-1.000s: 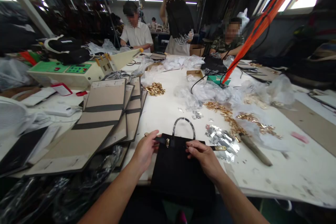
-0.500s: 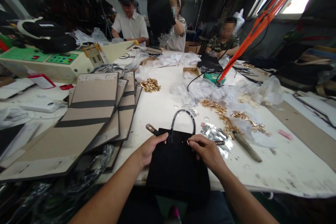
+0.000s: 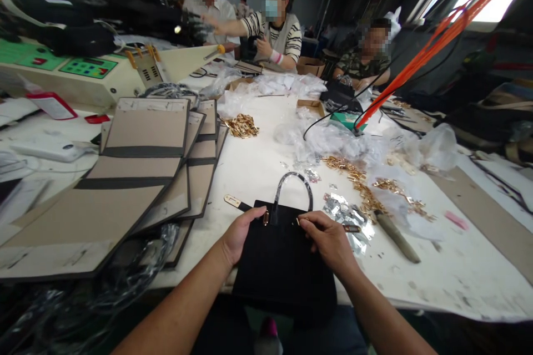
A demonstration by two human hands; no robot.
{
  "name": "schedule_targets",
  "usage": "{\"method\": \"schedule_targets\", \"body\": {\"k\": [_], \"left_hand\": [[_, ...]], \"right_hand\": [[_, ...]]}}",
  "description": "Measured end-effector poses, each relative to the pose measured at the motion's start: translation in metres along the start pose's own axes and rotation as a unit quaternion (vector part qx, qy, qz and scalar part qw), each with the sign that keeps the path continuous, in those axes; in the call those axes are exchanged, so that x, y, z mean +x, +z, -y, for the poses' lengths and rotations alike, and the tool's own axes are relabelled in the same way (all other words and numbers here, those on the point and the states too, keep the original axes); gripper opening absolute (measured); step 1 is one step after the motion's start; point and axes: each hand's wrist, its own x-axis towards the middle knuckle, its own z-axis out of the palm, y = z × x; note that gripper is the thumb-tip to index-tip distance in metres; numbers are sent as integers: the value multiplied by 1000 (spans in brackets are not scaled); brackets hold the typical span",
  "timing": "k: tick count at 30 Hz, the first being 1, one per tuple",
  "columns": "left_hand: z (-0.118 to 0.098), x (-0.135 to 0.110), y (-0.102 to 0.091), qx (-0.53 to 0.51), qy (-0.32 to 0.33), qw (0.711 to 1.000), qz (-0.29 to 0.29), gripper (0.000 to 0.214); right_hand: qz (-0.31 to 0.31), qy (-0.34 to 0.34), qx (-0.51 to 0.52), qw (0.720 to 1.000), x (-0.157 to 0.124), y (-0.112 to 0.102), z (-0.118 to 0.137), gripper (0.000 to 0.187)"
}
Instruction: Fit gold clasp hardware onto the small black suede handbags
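A black handbag (image 3: 287,266) stands at the table's front edge with its curved, plastic-wrapped handle (image 3: 292,178) up. My left hand (image 3: 241,236) grips the bag's left side, its thumb on the front beside a gold clasp piece (image 3: 265,216). With thumb and fingertips my right hand (image 3: 327,236) pinches a small gold metal piece (image 3: 298,221) against the bag's front, right of the handle. A strap with a gold-edged tip (image 3: 233,200) sticks out at the left, and another gold-trimmed strap end (image 3: 352,228) at the right. My right fingers partly cover the small piece.
Stacked grey-beige panels (image 3: 133,161) lie left, before a machine with green control panels (image 3: 89,66). Gold hardware piles (image 3: 241,125), silver plates (image 3: 350,219), a dark stick-like tool (image 3: 397,237) and plastic bags (image 3: 345,141) lie around. An orange cord bundle (image 3: 441,39) hangs right. Co-workers (image 3: 277,28) are opposite.
My hands stay on the bag almost unmoved. The left strap tip has turned, showing a paler face. Across the table, a co-worker has brought a raised black item down and toward the left.
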Motion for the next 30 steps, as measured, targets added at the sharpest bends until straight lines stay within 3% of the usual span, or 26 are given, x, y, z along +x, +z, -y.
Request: {"method": "schedule_targets", "body": {"k": [5, 8, 12, 20, 25, 30], "left_hand": [[0, 0, -2, -6, 1, 1000, -4, 36], [0, 1, -2, -13, -2, 1000, 1, 36], [0, 2, -3, -14, -10, 1000, -10, 36], [-1, 3, -6, -7, -17, 1000, -10, 35], [-2, 5, -5, -10, -16, 999, -26, 29], [-2, 6, -4, -8, -17, 1000, -21, 29]], "right_hand": [[2, -1, -50, 999, 3, 6, 4, 31], [35, -12, -70, 997, 6, 1, 4, 29], [95, -69, -118, 986, 12, -12, 2, 22], [84, -170, -233, 954, 19, -15, -3, 13], [79, -154, -244, 954, 21, -17, -10, 11], [146, -120, -233, 954, 28, -23, -3, 12]]}}
